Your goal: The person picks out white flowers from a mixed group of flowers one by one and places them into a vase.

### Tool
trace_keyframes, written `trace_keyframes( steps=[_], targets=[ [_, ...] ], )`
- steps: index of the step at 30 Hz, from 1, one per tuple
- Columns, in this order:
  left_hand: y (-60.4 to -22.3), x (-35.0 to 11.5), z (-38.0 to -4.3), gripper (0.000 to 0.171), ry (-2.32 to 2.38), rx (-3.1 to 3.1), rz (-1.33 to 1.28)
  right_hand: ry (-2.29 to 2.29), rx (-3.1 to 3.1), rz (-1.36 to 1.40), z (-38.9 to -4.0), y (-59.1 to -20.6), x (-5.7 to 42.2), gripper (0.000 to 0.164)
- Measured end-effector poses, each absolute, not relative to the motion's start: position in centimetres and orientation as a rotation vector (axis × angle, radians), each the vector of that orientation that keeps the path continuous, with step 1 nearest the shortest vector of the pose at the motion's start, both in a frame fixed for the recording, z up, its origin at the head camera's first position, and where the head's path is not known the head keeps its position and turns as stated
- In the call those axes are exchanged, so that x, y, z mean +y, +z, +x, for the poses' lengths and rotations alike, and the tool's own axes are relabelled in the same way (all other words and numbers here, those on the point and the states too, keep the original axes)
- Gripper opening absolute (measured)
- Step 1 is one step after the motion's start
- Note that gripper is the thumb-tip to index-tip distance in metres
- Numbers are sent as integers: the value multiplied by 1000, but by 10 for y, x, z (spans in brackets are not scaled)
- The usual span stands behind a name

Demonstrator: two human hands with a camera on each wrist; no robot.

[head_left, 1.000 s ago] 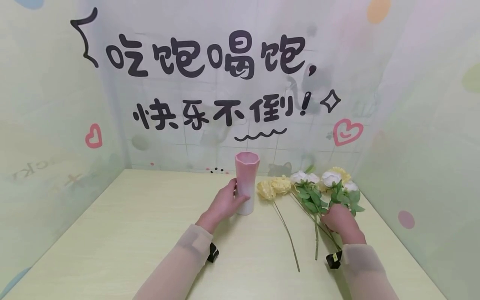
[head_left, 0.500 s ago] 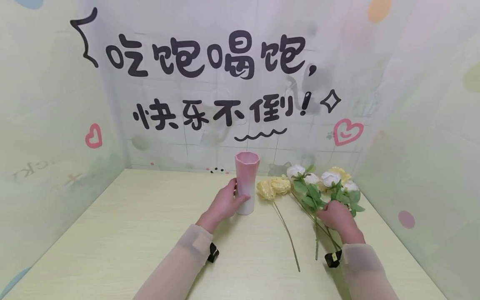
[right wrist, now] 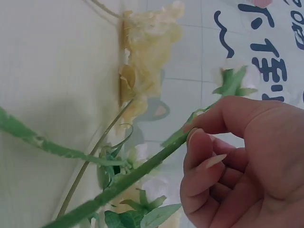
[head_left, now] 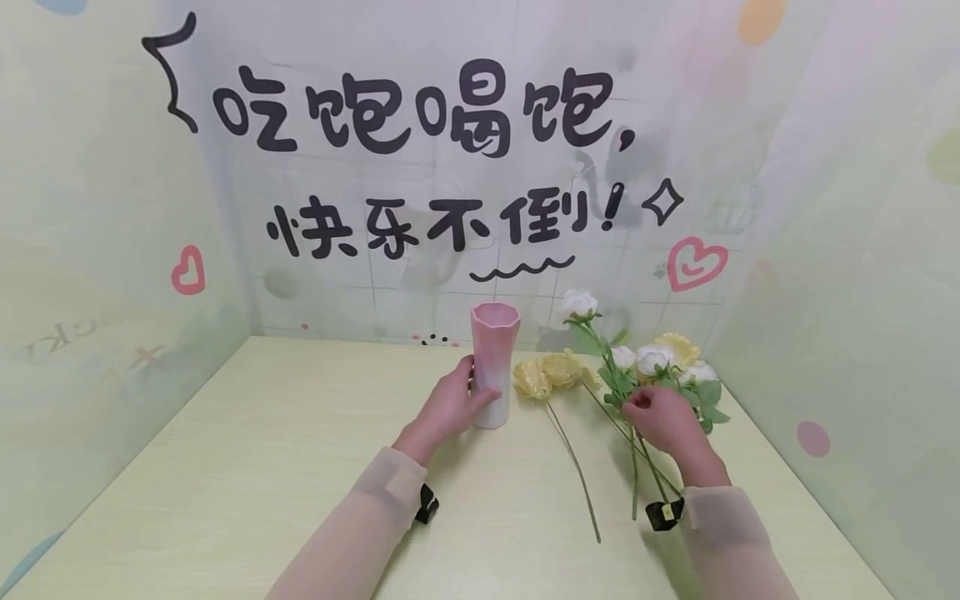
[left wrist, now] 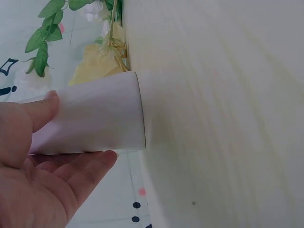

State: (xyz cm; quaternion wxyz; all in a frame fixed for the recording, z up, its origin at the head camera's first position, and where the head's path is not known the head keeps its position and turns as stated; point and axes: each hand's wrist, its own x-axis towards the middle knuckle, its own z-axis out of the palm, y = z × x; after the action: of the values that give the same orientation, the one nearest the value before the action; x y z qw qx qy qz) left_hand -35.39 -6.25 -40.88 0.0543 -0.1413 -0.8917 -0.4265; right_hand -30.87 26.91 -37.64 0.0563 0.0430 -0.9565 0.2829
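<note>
A pink-to-white vase (head_left: 492,358) stands upright near the back of the table, its wide mouth facing up. My left hand (head_left: 448,407) grips its lower part from the left, thumb across the front; the left wrist view shows the vase's pale base (left wrist: 109,114) at the tabletop. At the right, my right hand (head_left: 663,421) pinches the green stem (right wrist: 156,159) of a white rose between thumb and forefinger. That rose's bloom (head_left: 580,303) is raised and leans up to the left, above the other flowers.
Yellow flowers (head_left: 546,375) lie just right of the vase, one long stem (head_left: 576,471) running toward the front. Several more white roses (head_left: 654,359) and a yellow flower (head_left: 678,348) lie at the right, by the side wall (head_left: 847,333). A printed backdrop (head_left: 420,167) rises behind the table.
My right hand has lifted the white rose, its bloom rising up and to the left out of the pile. The left hand and the vase have stayed in place.
</note>
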Motion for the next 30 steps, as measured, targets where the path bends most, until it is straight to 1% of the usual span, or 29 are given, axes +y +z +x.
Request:
trace_keyframes(
  steps=[9, 19, 30],
  targets=[
    [-410, -62, -354, 66, -1295, -2710, -418, 909, -2805, 236, -307, -372, 257, 13],
    [-408, -64, -354, 67, -1308, -2695, -422, 994, -2749, 325, -304, -365, 242, 14],
    [-408, -64, -353, 66, -1325, -2697, -448, 947, -2670, 420, -299, -358, 232, 15]
  ],
)
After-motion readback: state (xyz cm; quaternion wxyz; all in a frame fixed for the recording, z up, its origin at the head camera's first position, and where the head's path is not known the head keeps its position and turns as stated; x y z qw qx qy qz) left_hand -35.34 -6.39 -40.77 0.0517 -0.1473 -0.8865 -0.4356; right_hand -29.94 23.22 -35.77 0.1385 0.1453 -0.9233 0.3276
